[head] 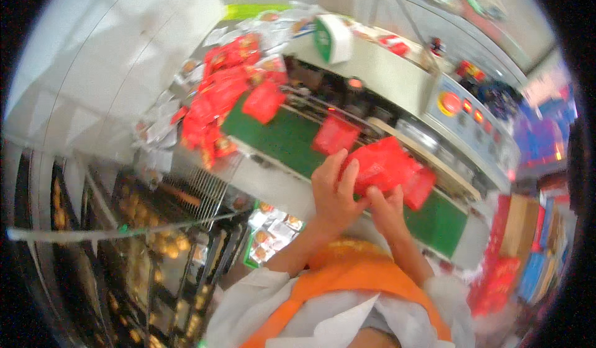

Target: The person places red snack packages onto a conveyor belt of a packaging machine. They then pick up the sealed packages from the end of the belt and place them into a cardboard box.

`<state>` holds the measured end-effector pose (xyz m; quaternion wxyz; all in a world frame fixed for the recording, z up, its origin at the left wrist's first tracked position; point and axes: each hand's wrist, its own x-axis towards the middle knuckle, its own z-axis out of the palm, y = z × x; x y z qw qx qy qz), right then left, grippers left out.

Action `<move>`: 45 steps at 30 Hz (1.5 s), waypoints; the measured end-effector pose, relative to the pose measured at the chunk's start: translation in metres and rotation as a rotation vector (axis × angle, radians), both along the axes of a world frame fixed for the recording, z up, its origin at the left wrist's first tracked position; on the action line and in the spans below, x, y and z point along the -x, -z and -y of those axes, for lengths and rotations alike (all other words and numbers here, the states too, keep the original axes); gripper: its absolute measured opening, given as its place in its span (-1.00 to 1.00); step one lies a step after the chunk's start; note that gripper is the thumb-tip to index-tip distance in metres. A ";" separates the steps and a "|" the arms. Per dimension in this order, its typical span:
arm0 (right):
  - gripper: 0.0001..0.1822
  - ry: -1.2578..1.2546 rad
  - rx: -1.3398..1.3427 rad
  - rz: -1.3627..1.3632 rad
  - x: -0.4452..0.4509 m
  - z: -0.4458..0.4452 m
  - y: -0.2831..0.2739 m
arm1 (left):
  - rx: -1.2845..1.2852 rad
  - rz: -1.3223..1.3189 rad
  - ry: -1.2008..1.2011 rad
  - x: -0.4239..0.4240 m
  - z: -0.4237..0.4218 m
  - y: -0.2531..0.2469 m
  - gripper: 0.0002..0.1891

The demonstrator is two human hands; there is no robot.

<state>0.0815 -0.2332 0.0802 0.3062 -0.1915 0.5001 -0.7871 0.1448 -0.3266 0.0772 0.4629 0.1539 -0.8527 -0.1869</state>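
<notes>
Red plastic packets lie along a green conveyor belt (284,136) that runs in front of a sealing machine (391,75). Over the belt my left hand (337,189) and my right hand (387,208) are close together at a bunched red packet (379,164), the left at its near left side and the right at its lower edge. Another red packet (420,188) touches it on the right. One more flat red packet (336,134) rests on the belt just beyond my left fingertips. Blur hides how firmly the fingers grip.
At the belt's left end is a heap of red packets (219,92), with white packets (160,124) around it. A control panel (470,115) with lit buttons stands right of the machine. Below left are a rack (153,231) and a green-edged crate (251,243); boxes (517,227) stand right.
</notes>
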 end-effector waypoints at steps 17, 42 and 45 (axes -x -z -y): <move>-0.69 0.505 -0.059 0.019 0.024 -0.192 -0.021 | -1.519 0.044 1.076 0.080 -0.166 -0.025 -0.73; -0.72 0.142 -0.364 -0.061 0.005 -0.157 0.014 | -0.808 -0.302 -0.155 -0.040 0.112 0.027 -0.78; -0.78 0.072 -0.403 -0.023 0.006 -0.150 0.021 | -0.705 -0.302 -0.302 -0.080 0.222 0.044 -0.72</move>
